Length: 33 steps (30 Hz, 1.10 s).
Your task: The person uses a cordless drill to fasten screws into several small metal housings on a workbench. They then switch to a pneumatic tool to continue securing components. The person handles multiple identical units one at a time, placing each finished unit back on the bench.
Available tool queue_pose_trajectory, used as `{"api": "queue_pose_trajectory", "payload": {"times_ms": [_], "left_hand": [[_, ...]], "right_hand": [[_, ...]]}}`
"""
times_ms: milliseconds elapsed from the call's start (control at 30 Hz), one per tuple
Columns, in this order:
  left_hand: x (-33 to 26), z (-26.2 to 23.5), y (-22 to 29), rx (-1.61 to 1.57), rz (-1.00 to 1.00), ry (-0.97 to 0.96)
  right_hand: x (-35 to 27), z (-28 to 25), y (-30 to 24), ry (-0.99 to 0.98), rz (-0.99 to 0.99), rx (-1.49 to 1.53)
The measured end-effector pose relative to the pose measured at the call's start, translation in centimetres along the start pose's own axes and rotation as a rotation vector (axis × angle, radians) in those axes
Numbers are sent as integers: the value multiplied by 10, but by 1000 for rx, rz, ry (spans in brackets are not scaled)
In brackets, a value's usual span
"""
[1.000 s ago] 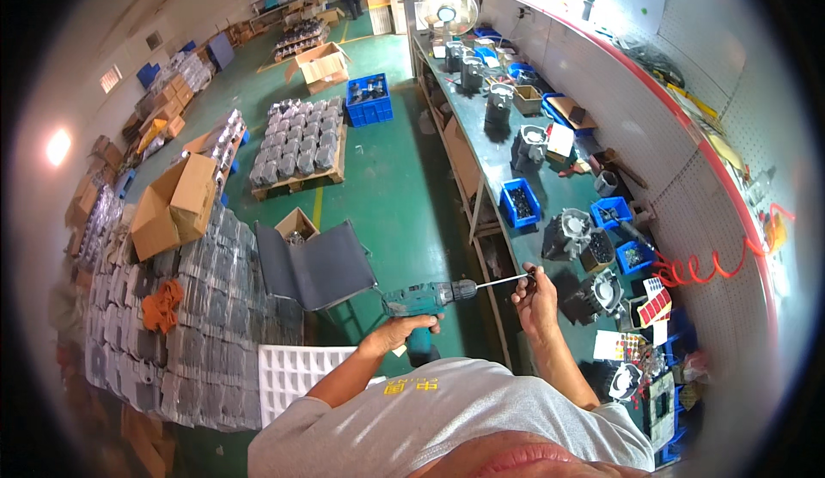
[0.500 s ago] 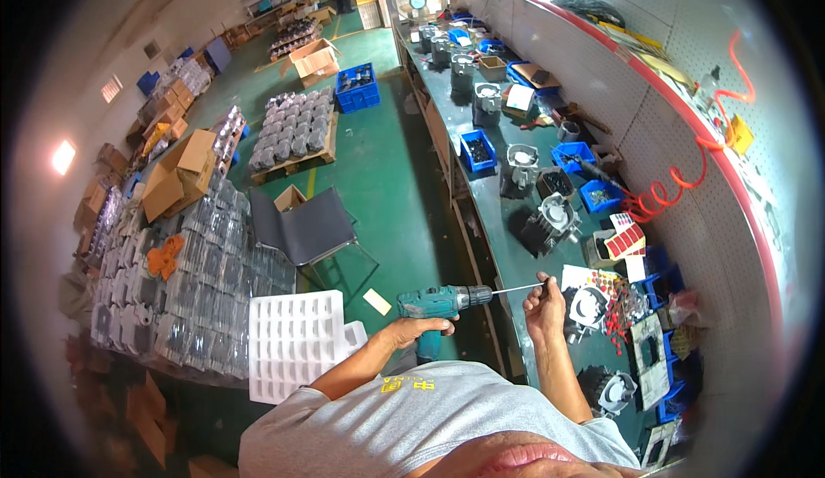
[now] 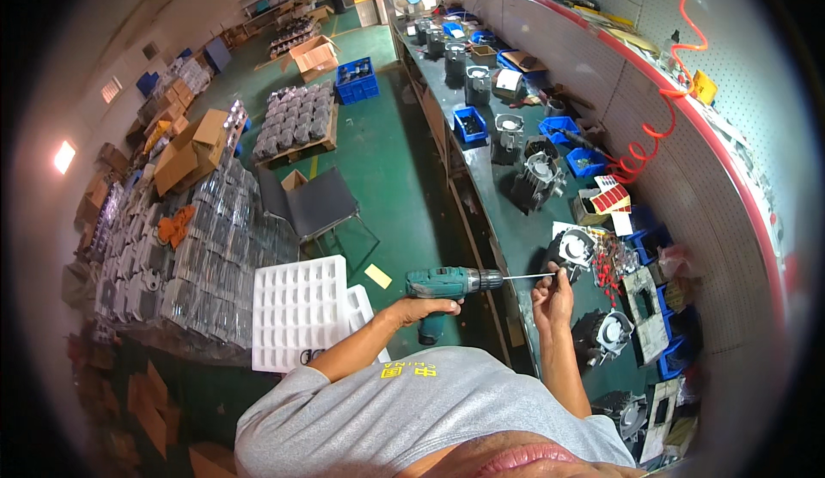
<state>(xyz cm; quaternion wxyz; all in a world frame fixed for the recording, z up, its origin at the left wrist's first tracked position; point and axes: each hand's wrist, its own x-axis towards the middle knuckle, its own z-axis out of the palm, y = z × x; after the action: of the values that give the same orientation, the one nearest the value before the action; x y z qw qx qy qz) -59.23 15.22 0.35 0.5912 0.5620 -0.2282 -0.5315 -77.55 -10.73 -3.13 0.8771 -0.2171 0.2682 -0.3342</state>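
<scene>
Left hand (image 3: 421,309) grips a cordless drill (image 3: 443,283); right hand (image 3: 552,296) pinches its long bit (image 3: 524,277), apparently steadying the far end.

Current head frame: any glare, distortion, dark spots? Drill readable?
Head view throughout: left light blown out; glints on wrapped stacks; red shelf edge bowed by the fisheye; lower-left boxes dim, picture corners black; drill and bit reasonably sharp.
</scene>
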Motion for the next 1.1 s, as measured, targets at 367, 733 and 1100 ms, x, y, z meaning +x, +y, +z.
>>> {"api": "queue_pose_trajectory", "payload": {"times_ms": [367,733,1100], "left_hand": [[-133,20,-82,-92,-71,-28],[-197,75,-104,-55,-64,-107],[-205,184,-172,80,-143,-266]], "right_hand": [[-149,-28,39,84,40,-90],[-257,-67,20,102,-54,-81],[-396,-160,-52,251,-131,75]]}}
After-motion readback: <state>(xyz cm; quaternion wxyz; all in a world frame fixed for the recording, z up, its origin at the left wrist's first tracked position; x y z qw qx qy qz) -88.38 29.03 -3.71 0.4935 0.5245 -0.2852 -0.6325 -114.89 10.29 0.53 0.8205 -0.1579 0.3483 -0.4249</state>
